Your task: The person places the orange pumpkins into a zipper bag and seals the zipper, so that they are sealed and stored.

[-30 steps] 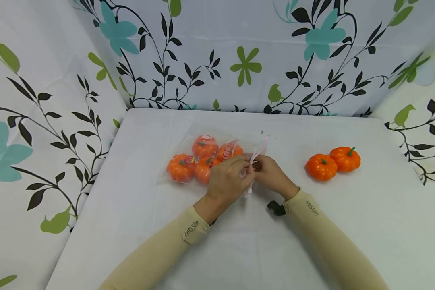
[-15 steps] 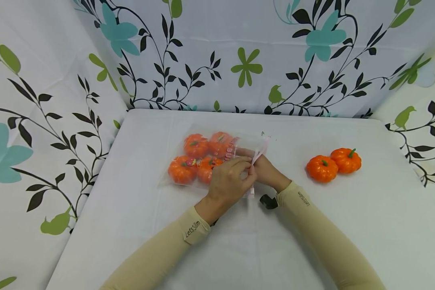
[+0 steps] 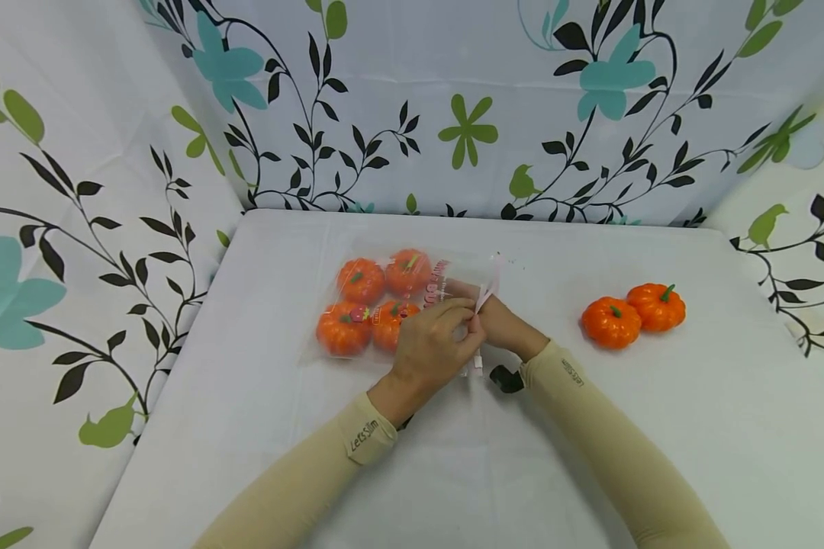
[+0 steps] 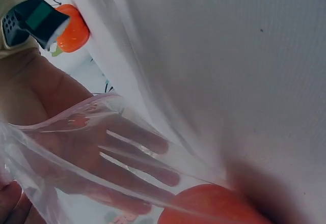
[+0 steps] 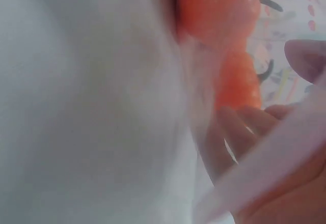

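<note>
A clear plastic zip bag with pink print lies on the table, holding several small orange toy pumpkins with green stems. My left hand pinches the pink-edged mouth of the bag between thumb and fingers. Through that mouth my right hand reaches inside. In the left wrist view, the straight, spread fingers of the right hand show through the film beside a pumpkin. In the right wrist view, its fingertips lie close to a pumpkin; whether they touch it cannot be told.
Two more orange pumpkins sit side by side on the right: one nearer, one farther. A black wrist camera hangs under the right wrist. The white table ends at a leaf-patterned curtain behind.
My right hand has slid leftward from the bag's mouth into the bag. The bagged pumpkins have shifted and spread into two rows. My left hand keeps its pinch on the edge.
</note>
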Tool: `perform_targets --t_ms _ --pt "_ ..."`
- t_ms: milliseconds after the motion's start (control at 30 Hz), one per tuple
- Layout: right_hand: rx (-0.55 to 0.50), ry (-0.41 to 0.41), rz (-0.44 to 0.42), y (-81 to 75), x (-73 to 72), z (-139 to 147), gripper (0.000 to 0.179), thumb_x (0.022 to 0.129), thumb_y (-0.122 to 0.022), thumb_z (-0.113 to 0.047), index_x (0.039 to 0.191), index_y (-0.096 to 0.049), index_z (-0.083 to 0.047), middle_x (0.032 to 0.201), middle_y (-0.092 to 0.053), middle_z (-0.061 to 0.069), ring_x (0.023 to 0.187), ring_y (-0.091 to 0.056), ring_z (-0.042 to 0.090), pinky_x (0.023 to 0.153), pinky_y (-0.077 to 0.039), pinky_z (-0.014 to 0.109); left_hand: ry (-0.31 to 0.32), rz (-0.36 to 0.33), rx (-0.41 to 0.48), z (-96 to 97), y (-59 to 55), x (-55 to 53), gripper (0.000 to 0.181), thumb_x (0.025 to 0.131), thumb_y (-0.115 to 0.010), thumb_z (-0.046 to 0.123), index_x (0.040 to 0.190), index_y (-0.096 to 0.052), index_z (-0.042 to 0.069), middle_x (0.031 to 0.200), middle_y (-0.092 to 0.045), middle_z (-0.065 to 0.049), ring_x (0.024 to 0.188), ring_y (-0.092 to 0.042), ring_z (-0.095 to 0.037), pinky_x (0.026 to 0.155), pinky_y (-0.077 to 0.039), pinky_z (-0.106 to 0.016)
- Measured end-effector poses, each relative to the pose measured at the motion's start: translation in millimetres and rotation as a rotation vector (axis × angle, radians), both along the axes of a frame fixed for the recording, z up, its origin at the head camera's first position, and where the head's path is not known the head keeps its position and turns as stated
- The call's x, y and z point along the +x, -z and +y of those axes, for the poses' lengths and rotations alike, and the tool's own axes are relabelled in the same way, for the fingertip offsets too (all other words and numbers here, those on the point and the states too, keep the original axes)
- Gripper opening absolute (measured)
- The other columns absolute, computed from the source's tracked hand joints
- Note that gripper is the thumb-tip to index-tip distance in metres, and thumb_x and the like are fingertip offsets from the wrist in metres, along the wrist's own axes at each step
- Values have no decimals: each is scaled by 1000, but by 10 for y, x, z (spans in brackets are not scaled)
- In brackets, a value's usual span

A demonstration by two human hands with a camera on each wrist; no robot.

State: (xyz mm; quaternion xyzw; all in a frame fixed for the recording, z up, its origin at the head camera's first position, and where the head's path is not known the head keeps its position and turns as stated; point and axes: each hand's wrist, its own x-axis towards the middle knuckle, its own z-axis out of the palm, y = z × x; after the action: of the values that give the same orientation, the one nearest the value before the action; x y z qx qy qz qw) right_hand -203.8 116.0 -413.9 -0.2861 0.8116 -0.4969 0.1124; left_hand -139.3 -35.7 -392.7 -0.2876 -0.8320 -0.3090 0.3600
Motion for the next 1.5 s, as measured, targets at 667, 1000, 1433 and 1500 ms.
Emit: perform_targets --t_ms 667,1000,1433,1500 --pt "668 496 445 -328 405 1208 138 59 -98 -36 161 -13 -1 166 -7 24 150 -11 47 119 -10 60 -10 -14 35 -12 -7 -11 6 81 -71 6 81 -76 3 95 -77 -7 82 -75 -17 69 -60 -27" --pt "753 482 267 -325 366 1771 153 51 -100 -41 158 -1 6 159 -12 37 148 3 55 116 8 64 -13 -37 25 -21 0 -7 7 82 -72 7 83 -77 3 96 -77 -8 84 -75 -17 69 -59 -27" --pt "819 498 223 -185 412 1963 91 71 -88 -30 139 -45 12 136 -46 40 142 -8 61 116 7 65 -21 -40 25 -10 -1 2 7 82 -71 7 83 -76 3 96 -76 -7 83 -74 -17 70 -60 -27" --pt "814 507 250 -175 425 1952 81 74 -85 -28 135 -50 11 132 -50 38 142 -11 61 116 4 67 -22 -41 24 -8 1 4 7 82 -71 7 83 -76 3 96 -76 -7 83 -74 -17 70 -60 -27"
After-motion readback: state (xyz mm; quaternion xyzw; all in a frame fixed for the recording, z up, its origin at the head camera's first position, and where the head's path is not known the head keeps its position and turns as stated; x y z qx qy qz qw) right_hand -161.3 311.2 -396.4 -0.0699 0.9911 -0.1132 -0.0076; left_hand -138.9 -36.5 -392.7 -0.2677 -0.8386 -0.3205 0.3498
